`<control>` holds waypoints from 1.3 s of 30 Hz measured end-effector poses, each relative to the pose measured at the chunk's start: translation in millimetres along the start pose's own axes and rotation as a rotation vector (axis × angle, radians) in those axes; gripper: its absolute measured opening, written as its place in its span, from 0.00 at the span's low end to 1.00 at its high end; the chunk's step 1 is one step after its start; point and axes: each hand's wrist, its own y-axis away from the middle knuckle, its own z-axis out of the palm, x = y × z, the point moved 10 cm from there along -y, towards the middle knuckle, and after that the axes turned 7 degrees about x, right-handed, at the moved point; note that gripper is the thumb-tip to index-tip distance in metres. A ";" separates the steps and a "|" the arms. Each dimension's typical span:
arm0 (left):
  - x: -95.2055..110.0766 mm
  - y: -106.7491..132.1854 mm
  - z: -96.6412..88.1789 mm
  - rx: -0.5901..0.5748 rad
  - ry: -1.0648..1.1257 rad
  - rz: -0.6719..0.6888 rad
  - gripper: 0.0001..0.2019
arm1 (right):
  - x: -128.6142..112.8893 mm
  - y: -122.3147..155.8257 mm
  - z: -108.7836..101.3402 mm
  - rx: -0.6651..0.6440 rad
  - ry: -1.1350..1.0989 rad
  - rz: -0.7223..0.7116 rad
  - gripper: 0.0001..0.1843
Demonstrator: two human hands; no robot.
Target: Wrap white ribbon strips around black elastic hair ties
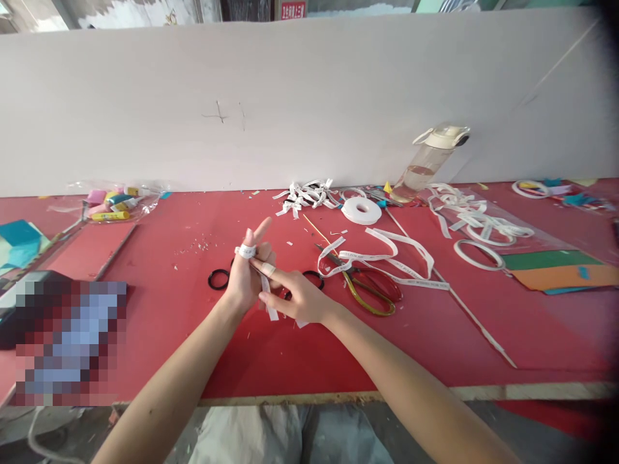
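Two bare hands meet just left of frame centre, above a red tabletop (pixel 159 348).

Left hand (pixel 244 277): one finger extended toward the upper right, the others curled in on a printed white ribbon strip (pixel 271 306). A white band crosses one upright digit; from where I stand, cannot tell whether it belongs to the same strip. The strip's tail hangs between the two hands at mid-frame.

Right hand (pixel 304 296): index finger reaching to the left palm, thumb tip beside the hanging tail. Cannot tell whether these fingers pinch the strip. A pale wrap circles the index finger.

One black ring (pixel 209 281) lies just left of the left wrist in the frame; a second black ring (pixel 321 278) lies partly hidden behind the right hand.

Right of centre: scissors (pixel 355 296), blades toward the upper left, overlapped by a long loose printed ribbon (pixel 411 282). Above them, a white roll (pixel 351 214) and, to its left, a heap of short ribbon pieces (pixel 307 196).

Upper right: a tilted clear bottle (pixel 416 175), part filled, leaning toward a pale upright panel (pixel 309 109). Right edge: green and orange sheets (pixel 551 261). Upper left: a clear bag of coloured items (pixel 110 216), near the panel's foot.
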 end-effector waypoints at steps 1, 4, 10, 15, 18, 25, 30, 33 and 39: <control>7.6 -1.4 -3.8 0.022 0.022 0.030 0.32 | -2.5 -1.1 -10.7 0.085 -0.022 -0.020 0.27; 19.8 -3.9 -6.6 0.002 0.056 0.058 0.31 | -2.1 2.7 -49.6 0.428 -0.024 -0.039 0.19; 12.2 -3.1 -3.3 -0.046 -0.242 0.114 0.31 | -22.7 22.8 -80.7 0.791 0.200 -0.209 0.15; 9.5 2.5 1.2 -0.086 -1.131 0.334 0.25 | -53.4 16.7 -52.1 0.589 0.507 -0.484 0.15; 12.3 4.3 2.1 -0.080 -1.404 0.437 0.27 | -45.5 8.1 -43.7 0.490 0.560 -0.437 0.09; 4.4 -1.3 3.0 -0.160 -1.272 0.399 0.08 | -17.3 7.9 -52.7 0.582 0.113 -0.212 0.10; -5.7 -2.9 2.2 -0.240 -1.223 0.293 0.08 | -17.0 5.7 -45.3 0.498 0.164 -0.230 0.11; -9.6 -4.4 -1.0 -0.262 -1.308 0.240 0.05 | -22.2 4.1 -45.1 0.477 0.281 -0.293 0.06; -18.7 -3.6 -1.0 -0.357 -1.283 0.147 0.07 | -16.1 1.5 -53.9 0.479 0.196 -0.254 0.04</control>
